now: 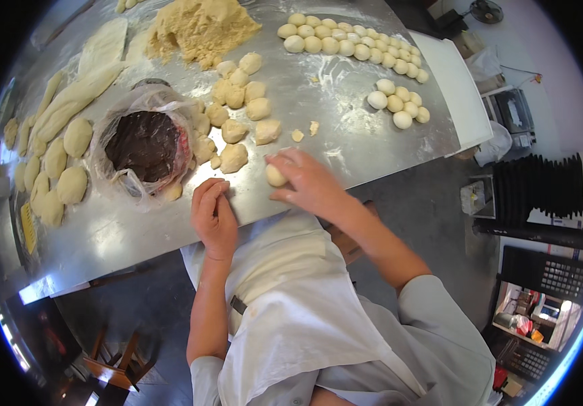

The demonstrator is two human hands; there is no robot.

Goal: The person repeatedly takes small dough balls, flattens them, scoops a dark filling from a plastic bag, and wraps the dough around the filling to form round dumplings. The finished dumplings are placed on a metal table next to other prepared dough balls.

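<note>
My right hand (308, 183) is cupped over a small pale dough ball (275, 176) and presses it on the steel table (345, 128). My left hand (214, 213) rests on the table's near edge, fingers loosely curled, holding nothing. Just beyond both hands lie several rough-cut dough pieces (237, 101). Left of them stands a bowl of dark filling (144, 143) lined with clear plastic.
Rows of smooth rolled balls (352, 40) lie at the far right, with a smaller group (400, 105) nearer. A big crumbly dough mound (200, 27) sits far centre. Dough logs (75, 95) and flat rounds (58, 169) fill the left. A white board (454, 81) adjoins the table's right end.
</note>
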